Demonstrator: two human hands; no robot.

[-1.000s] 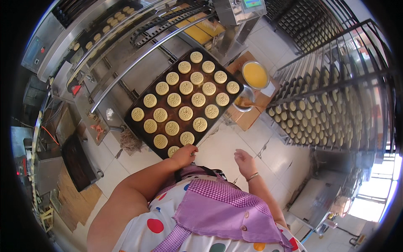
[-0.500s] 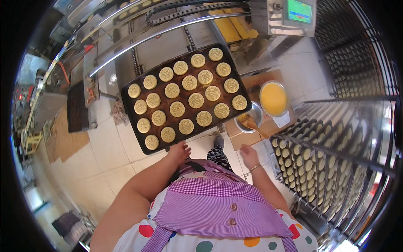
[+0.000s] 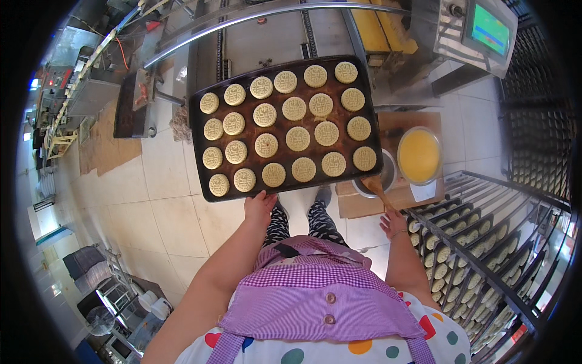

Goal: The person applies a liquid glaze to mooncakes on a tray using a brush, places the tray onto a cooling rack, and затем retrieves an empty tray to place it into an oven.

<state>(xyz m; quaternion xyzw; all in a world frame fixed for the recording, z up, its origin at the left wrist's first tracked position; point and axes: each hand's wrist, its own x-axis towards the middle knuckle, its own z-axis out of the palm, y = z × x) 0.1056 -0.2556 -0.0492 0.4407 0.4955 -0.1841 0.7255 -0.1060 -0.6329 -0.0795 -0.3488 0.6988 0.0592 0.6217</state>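
Observation:
A dark baking tray (image 3: 200, 164) carries rows of round, pale mooncakes (image 3: 297, 139) with stamped tops. My left hand (image 3: 258, 208) is at the tray's near edge, its fingertips apart and close to the rim; whether they press on it is hard to see. To the right, a wooden-handled brush (image 3: 377, 187) leans in a metal bowl (image 3: 388, 165), its bristle end mostly hidden by the tray corner. At the lower end of its handle is my right hand (image 3: 395, 224), fingers spread and not visibly closed round it. Beside the bowl stands a tub of yellow liquid (image 3: 419, 155).
Bowl and tub rest on cardboard (image 3: 357, 203). A rack (image 3: 479, 249) filled with trays of mooncakes stands close at right. Beyond the tray lie a conveyor with a metal rail (image 3: 279, 11) and a control screen (image 3: 488, 29). Another dark tray (image 3: 130, 106) is at left.
My right hand has moved from below the cardboard up to the brush handle's end. My left hand stays by the tray's near edge. The whole view has turned and shifted.

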